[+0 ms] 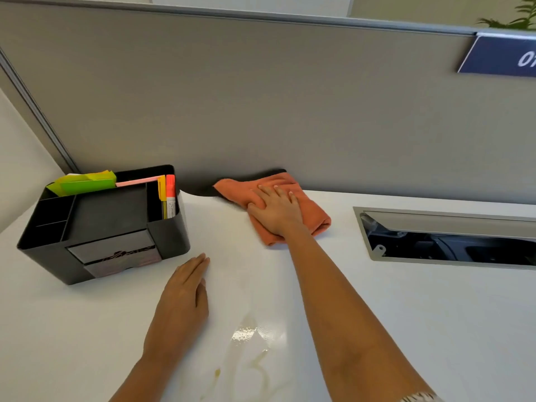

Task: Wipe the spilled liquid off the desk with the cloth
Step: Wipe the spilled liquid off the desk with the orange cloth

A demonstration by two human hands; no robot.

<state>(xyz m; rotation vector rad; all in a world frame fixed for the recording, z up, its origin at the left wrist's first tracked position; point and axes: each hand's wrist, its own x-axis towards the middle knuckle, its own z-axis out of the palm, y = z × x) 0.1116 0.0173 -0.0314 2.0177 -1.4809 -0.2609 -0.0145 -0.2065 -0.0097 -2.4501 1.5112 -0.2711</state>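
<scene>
An orange folded cloth (311,214) lies on the white desk (406,309) close to the grey partition. My right hand (275,211) rests flat on top of the cloth, fingers spread toward the partition. A yellowish spilled liquid (249,355) spreads in streaks and a shiny puddle on the desk near the front, between my two forearms. My left hand (181,306) lies palm down on the desk, fingers together, just left of the spill and holding nothing.
A black desk organiser (101,227) with green notes and an orange marker stands at the left. A cable opening with a metal flap (446,236) is set in the desk at the right. The grey partition (261,97) closes the back.
</scene>
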